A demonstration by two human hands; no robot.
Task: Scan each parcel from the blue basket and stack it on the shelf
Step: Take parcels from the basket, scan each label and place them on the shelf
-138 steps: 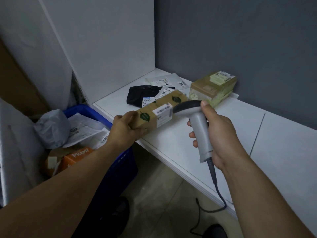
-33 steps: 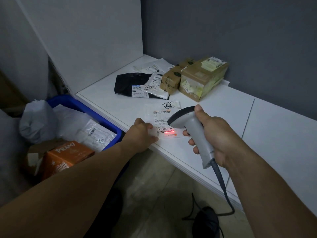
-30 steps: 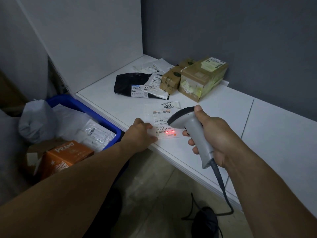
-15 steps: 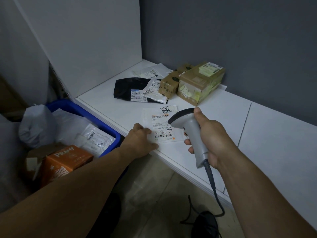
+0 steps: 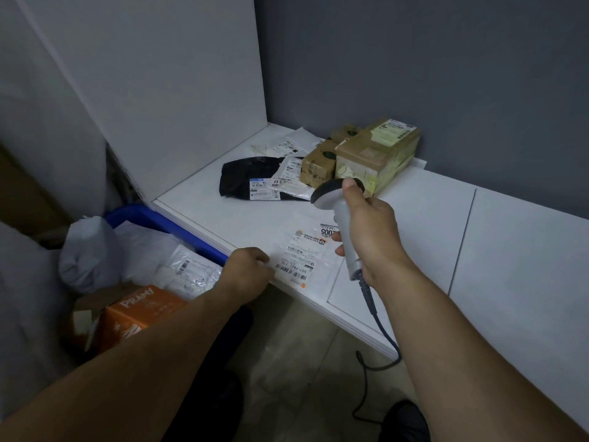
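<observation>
Down at the front edge of the shelf [image 5: 414, 218], head view, we've got a flat white parcel [image 5: 302, 260] lying label up. Our left hand [image 5: 247, 272] has its fingers curled on the near corner, and it looks like a pinch. The right hand [image 5: 373, 237] is wrapped around the scanner [image 5: 338, 212], which hangs over the parcel's far end. No red beam shows on the label, so we'd guess we're on the scan step for this one, or wrapping it up. Next we'd need to get a grip under that thin edge and carry it back to the pile: a black bag [image 5: 245, 180], a small box [image 5: 318, 164] and a bigger box [image 5: 379, 154] in the corner. Lower left, the blue basket [image 5: 165, 218] holds a grey bag [image 5: 86, 250], a clear labelled bag [image 5: 194, 272] and an orange box [image 5: 143, 309], so plenty left.
</observation>
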